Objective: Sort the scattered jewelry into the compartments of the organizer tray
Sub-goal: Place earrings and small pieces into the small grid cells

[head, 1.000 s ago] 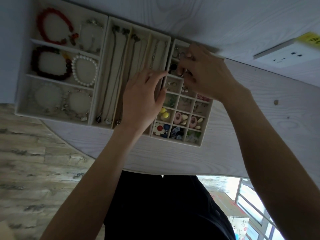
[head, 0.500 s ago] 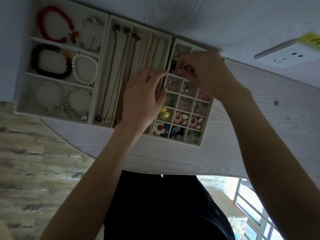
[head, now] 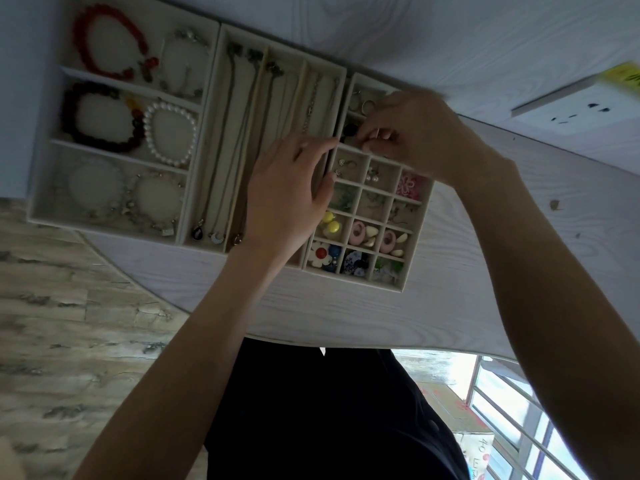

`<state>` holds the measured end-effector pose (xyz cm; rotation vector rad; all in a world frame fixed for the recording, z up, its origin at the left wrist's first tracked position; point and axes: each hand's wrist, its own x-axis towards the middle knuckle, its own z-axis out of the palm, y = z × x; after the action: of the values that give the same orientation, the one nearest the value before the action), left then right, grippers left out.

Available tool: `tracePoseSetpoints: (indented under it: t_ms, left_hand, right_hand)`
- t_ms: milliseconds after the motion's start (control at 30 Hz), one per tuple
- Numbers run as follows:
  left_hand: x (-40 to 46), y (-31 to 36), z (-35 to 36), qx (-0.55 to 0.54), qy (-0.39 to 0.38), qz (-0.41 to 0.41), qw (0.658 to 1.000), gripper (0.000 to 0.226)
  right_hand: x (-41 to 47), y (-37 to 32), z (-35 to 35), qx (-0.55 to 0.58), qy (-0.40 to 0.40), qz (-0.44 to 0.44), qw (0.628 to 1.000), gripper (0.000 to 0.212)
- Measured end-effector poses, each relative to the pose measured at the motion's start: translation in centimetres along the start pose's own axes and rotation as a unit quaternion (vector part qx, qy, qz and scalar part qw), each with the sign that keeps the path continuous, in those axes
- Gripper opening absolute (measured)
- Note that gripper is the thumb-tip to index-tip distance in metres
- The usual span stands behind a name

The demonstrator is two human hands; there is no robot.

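On the pale table (head: 450,289), the beige gridded organizer tray (head: 403,278) holds colourful jewelry; right fingers (head: 375,135) curl, contents unclear.

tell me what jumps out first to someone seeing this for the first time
Two hands meet over the organizer tray: the right hand curls its fingers into a far compartment of the small grid, and the left hand lies over the divider beside it. At far left, the red bead bracelet and the white pearl bracelet stand out.
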<state>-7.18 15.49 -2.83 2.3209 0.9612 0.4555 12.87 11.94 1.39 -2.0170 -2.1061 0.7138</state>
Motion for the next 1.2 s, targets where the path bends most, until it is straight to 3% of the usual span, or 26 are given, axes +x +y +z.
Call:
tracePoseSetpoints:
  t_ms: [333,733,933,1200]
  left_hand:
    - [0.1,-0.1,0.0,-0.009,0.003,0.002,1.0,0.032]
    - [0.1,-0.1,-0.1,-0.006,-0.012,0.001,1.0,0.033]
    - [0.1,0.1,-0.3,0.003,-0.018,-0.004,1.0,0.034]
    - [0.1,0.3,-0.3,0.013,-0.006,-0.005,1.0,0.033]
  right_hand:
    - [1.2,0.8,-0.8,-0.067,-0.058,-0.08,0.993,0.013]
    - [1.5,1.4,-1.1,-0.082,-0.074,-0.173,0.979,0.008]
    - [1.9,1.5,-1.2,-0.115,-0.11,-0.167,0.973,0.019]
    - [2.6,1.8,-1.6,-0.104,-0.111,-0.194,0.969,0.008]
